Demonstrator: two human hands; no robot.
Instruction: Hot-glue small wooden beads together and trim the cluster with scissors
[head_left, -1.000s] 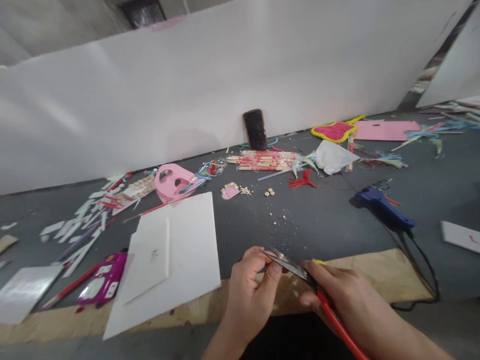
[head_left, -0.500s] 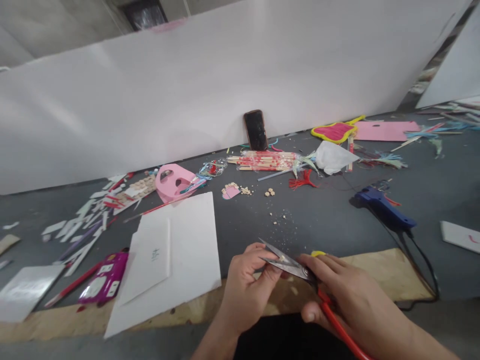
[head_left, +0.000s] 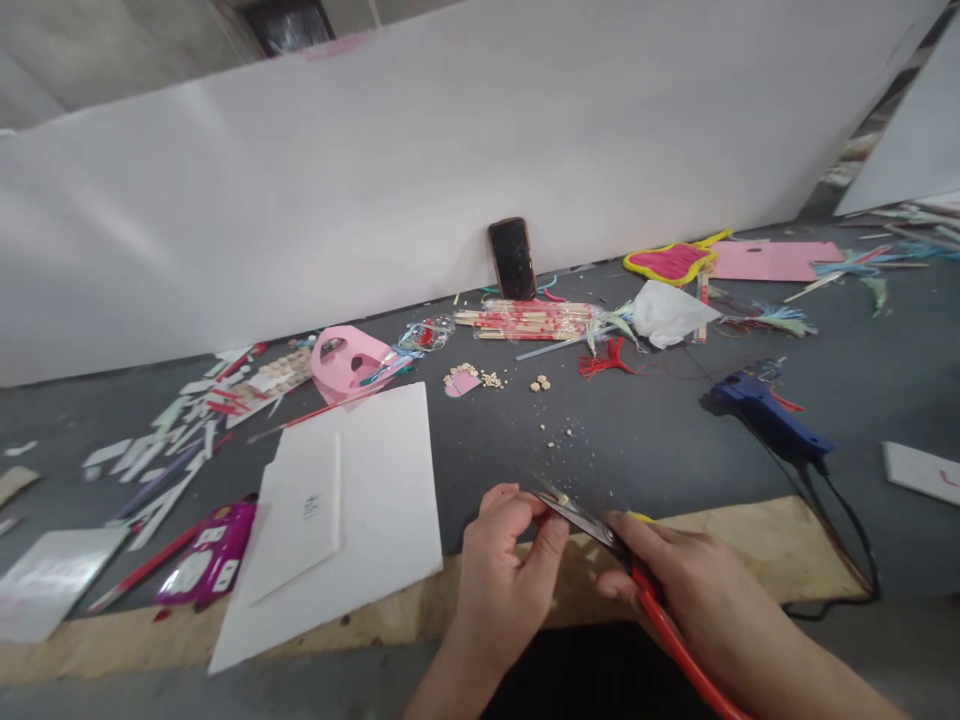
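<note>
1. A pair of red-handled metal scissors (head_left: 585, 520) is gripped in the right hand (head_left: 697, 600). The fingers are curled tight around the red handle, low at the near edge of the surface (head_left: 660, 450).
2. The blades are seen nearly shut, pointing left and slightly away, above a bare plywood strip (head_left: 757, 545) along the near edge.
3. The left hand (head_left: 502, 575) is held just beside the right. Its thumb and forefinger are pinched together at the blade tips; whether anything small is held between them cannot be told.
4. A white rectangular foam sheet (head_left: 375, 500) lies left of the hands, overhanging the plywood strip.
5. A blue glue gun (head_left: 769, 418) with a black cord is laid toward the right edge, well apart from the hands.
6. A black phone (head_left: 512, 258) is propped upright at the far edge, against a white board wall (head_left: 450, 150).
</note>
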